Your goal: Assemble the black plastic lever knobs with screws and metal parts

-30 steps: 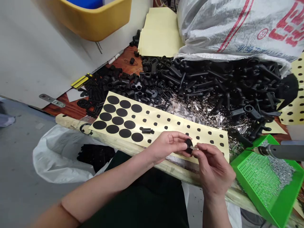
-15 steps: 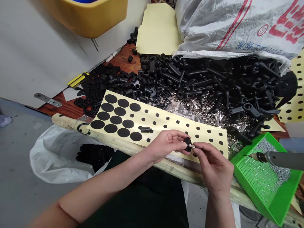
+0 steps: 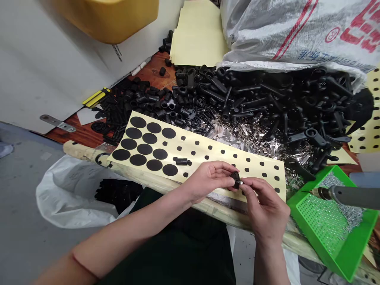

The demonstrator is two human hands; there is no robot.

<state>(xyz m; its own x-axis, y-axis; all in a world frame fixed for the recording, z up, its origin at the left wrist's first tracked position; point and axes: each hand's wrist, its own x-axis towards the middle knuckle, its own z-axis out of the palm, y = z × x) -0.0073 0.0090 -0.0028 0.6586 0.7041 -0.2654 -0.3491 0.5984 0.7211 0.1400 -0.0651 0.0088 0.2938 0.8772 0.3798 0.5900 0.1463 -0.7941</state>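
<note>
Over the front edge of a cream sticker sheet [image 3: 204, 158], my left hand [image 3: 208, 180] pinches a small round black plastic part [image 3: 235, 178] between thumb and fingers. My right hand [image 3: 265, 204] is closed at the fingertips on a small shiny metal clip [image 3: 240, 183], which touches the black part. Most of the clip is hidden by fingers and the part. Large black discs fill the sheet's left end, and small black dots run along the rest. A short black cylinder [image 3: 181, 161] lies on the sheet, left of my left hand.
Behind the sheet lie heaped black handle parts [image 3: 252, 95], black sleeves [image 3: 151, 99] and loose metal clips [image 3: 264, 144]. A green basket [image 3: 323, 233] of screws stands right, with a power screwdriver [image 3: 350, 196] across it. Yellow-handled tool [image 3: 96, 97], white sack [image 3: 276, 35] and yellow bin [image 3: 115, 19] surround the bench.
My right hand has moved slightly left toward the black part, and less of the metal clip shows between the hands. My left hand keeps its pinch nearly in place.
</note>
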